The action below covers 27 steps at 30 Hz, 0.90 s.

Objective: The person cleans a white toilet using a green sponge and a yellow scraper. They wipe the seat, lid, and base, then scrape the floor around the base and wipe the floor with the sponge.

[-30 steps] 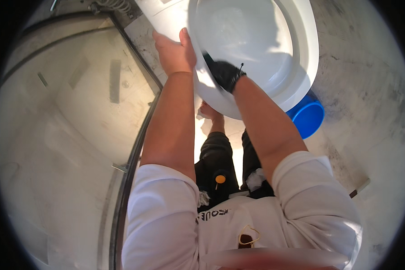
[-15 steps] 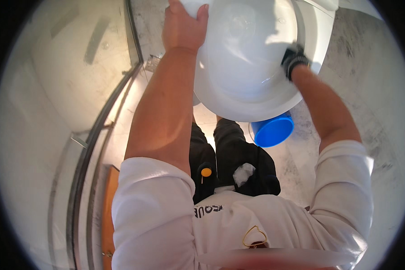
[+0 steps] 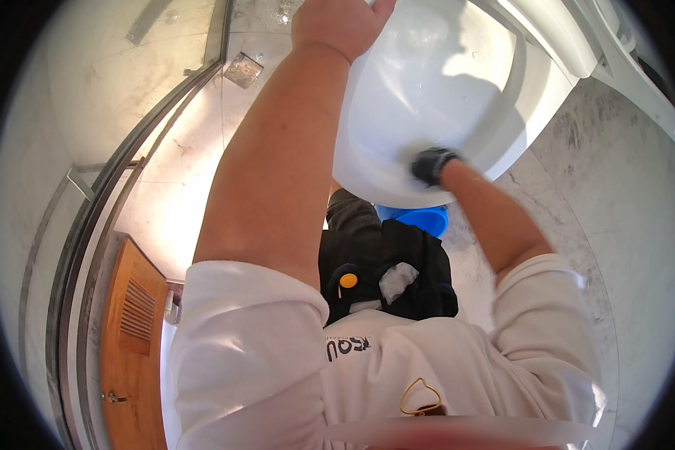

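Observation:
A large white basin [image 3: 379,176] with a smooth, wet-looking inside fills the upper middle of the view. My right hand [image 3: 433,165], in a black glove, is low inside it, against the near wall. Motion smears the glove, so its fingers and anything under them cannot be made out. At the top edge, beside the basin's left side, my left hand [image 3: 337,26] is bare, with its fingers closed and its thumb to the right. Something white shows by that thumb, mostly cut off by the picture's edge.
Below the basin's near edge stands a blue bucket [image 3: 429,220], partly hidden. A square floor drain [image 3: 244,70] lies at the upper left. Along the left runs a dark metal door frame [image 3: 90,217], with a wooden louvred door [image 3: 133,330] beyond. White curved fixtures [image 3: 566,37] stand at the upper right.
The view has shifted. My gloved right hand has moved left and nearer along the inside of the basin. My left hand sits higher and farther right in the picture.

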### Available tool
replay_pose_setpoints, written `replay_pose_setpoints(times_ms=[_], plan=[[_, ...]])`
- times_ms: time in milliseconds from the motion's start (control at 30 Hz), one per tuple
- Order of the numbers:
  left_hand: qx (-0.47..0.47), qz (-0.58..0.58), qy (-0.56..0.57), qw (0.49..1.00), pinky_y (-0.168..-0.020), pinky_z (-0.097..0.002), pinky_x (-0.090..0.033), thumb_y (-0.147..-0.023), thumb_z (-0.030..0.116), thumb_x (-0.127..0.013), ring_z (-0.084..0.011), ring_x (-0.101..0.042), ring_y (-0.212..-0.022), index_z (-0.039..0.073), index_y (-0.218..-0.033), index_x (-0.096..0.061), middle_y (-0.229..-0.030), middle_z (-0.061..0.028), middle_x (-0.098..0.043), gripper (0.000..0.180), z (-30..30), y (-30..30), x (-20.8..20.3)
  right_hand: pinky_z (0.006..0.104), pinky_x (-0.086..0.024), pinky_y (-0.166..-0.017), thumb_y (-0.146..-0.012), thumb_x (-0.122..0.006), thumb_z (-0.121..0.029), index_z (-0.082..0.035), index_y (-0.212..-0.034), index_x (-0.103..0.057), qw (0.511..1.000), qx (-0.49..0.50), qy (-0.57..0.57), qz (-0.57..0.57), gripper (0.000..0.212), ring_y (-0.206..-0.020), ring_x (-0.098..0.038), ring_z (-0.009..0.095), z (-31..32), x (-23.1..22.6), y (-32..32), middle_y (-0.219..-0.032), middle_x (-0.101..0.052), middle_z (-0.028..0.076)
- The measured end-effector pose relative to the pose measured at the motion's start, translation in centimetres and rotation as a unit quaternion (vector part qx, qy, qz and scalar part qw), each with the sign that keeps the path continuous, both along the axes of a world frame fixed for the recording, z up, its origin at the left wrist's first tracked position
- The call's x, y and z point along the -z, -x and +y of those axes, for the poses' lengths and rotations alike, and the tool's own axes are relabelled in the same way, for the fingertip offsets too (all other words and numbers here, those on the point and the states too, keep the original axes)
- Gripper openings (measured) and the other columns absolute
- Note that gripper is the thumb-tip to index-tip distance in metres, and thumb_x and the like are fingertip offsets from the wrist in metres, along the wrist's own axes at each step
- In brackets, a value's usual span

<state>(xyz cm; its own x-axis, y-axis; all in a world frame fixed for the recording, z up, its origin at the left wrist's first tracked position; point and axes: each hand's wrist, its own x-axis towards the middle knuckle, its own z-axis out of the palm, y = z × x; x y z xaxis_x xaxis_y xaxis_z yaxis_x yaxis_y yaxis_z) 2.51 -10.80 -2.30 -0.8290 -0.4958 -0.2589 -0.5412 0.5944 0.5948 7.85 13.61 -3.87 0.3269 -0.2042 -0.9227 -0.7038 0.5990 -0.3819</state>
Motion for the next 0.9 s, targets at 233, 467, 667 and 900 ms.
replay_pose_setpoints(times_ms=[233, 467, 667, 900], plan=[[0.006, 0.011, 0.008, 1.0, -0.08, -0.0439, -0.045, -0.078, 0.037, -0.056, -0.0389, -0.053, -0.094, -0.001, -0.127, -0.027, -0.104, -0.026, -0.051, 0.069, 0.5, -0.8, 0.1, 0.042, -0.046, -0.074, -0.081, -0.041, -0.027, -0.008, -0.1, -0.057, 0.996, -0.02, 0.077, 0.051, 0.031, -0.082, -0.059, 0.035, 3.7, 1.0, -1.4, -0.089, -0.062, 0.018], [0.001, -0.021, 0.005, 1.0, -0.079, -0.0437, -0.045, -0.079, 0.037, -0.055, -0.0385, -0.053, -0.094, -0.001, -0.128, -0.027, -0.104, -0.0256, -0.051, 0.068, 0.3, -0.6, 0.0, 0.0418, -0.038, -0.088, -0.078, -0.048, -0.029, -0.009, -0.117, -0.047, 0.906, -0.223, -0.053, 0.355, 0.044, -0.1, -0.051, 0.034, 5.9, 4.4, 16.5, -0.112, -0.051, 0.018], [0.002, 0.003, 0.008, 1.0, -0.079, -0.044, -0.045, -0.078, 0.036, -0.056, -0.0384, -0.053, -0.094, -0.001, -0.128, -0.028, -0.104, -0.0256, -0.051, 0.068, -0.8, -0.4, 0.2, 0.0414, -0.032, -0.098, -0.075, -0.057, -0.032, -0.011, -0.129, -0.039, 0.949, -0.199, -0.113, 0.219, 0.061, -0.115, -0.043, 0.033, 8.4, 4.5, 8.0, -0.129, -0.039, 0.019], [0.008, -0.008, 0.011, 1.0, -0.081, -0.043, -0.045, -0.077, 0.035, -0.058, -0.0382, -0.052, -0.096, -0.002, -0.128, -0.026, -0.107, -0.0263, -0.05, 0.071, 0.6, 0.1, -0.1, 0.0388, -0.046, -0.062, -0.086, -0.04, -0.029, -0.005, -0.079, -0.055, 0.887, 0.462, 0.013, -0.015, 0.029, -0.066, -0.058, 0.027, -5.2, 5.2, -4.6, -0.062, -0.056, 0.018]])
